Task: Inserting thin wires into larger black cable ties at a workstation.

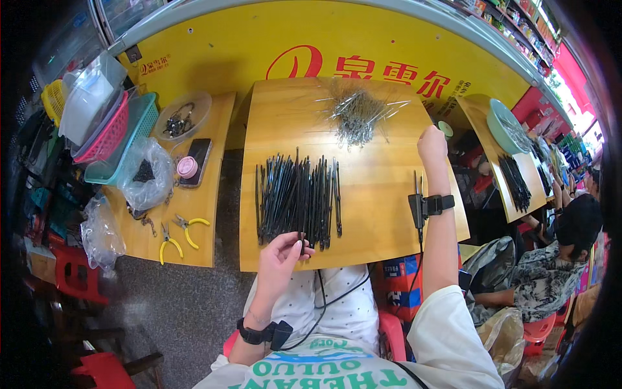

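Near the table's front edge, my left hand (280,255) pinches the lower end of a thin black strip (299,194) between thumb and fingers. This strip stands out over a row of similar black strips (275,201) laid side by side on the wooden table (376,220). My right arm reaches to the far right edge, and the right hand (433,146) is closed in a fist there. Whatever it may hold is hidden. A tangled heap of thin silvery wires (358,117) lies at the back of the table, left of that fist.
On the left side table are yellow-handled pliers (190,231), a phone (197,162), a pink round container (187,167), plastic bags and stacked baskets (107,170). A yellow panel (227,45) stands behind. At right, another person (551,279) sits by a table with black strips (514,181).
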A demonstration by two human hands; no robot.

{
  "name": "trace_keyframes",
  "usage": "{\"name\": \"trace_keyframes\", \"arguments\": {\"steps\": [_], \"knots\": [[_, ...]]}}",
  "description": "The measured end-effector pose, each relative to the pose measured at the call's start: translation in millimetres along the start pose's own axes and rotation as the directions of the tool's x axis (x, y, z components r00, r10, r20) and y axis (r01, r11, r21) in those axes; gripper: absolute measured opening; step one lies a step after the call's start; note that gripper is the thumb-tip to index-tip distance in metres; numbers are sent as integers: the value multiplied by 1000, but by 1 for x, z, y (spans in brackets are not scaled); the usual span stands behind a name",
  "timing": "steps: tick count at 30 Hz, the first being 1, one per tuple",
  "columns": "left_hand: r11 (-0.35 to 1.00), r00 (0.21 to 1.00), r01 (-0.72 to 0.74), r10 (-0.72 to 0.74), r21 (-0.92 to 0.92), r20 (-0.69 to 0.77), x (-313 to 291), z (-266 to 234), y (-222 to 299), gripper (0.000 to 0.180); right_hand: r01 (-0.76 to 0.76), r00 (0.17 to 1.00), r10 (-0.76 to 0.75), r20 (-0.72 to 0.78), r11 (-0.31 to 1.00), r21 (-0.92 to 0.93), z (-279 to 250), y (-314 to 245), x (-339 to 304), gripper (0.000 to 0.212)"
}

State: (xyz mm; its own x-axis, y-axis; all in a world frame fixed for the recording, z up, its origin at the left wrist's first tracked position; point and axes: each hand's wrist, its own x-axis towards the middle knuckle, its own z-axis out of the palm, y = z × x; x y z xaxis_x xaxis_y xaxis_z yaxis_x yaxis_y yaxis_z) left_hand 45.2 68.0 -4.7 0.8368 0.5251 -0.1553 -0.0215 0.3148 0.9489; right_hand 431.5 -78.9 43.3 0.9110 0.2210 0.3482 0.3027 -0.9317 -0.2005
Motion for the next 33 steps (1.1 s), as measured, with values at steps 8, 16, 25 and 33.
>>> {"name": "trace_keyframes", "arguments": {"steps": [8, 16, 25, 33], "knots": [[1000, 1000, -7, 7, -6, 23, -12, -1, 1, 20, -69, 991, 53, -120, 989, -133, -21, 13, -19, 9], [997, 995, -78, 77, 11, 63, -32, 4, 1, 23, 41, 991, -85, 106, 929, 367, -81, 8, -73, 17], [987, 969, -153, 161, -57, 188, -59, 25, -6, 25, -177, 827, -502, 252, 193, 965, -149, -53, -261, 12], [935, 963, -267, 249, 233, 102, -87, 46, -3, 20, -200, 819, -556, 142, -45, 979, -185, -51, -327, 11]]}}
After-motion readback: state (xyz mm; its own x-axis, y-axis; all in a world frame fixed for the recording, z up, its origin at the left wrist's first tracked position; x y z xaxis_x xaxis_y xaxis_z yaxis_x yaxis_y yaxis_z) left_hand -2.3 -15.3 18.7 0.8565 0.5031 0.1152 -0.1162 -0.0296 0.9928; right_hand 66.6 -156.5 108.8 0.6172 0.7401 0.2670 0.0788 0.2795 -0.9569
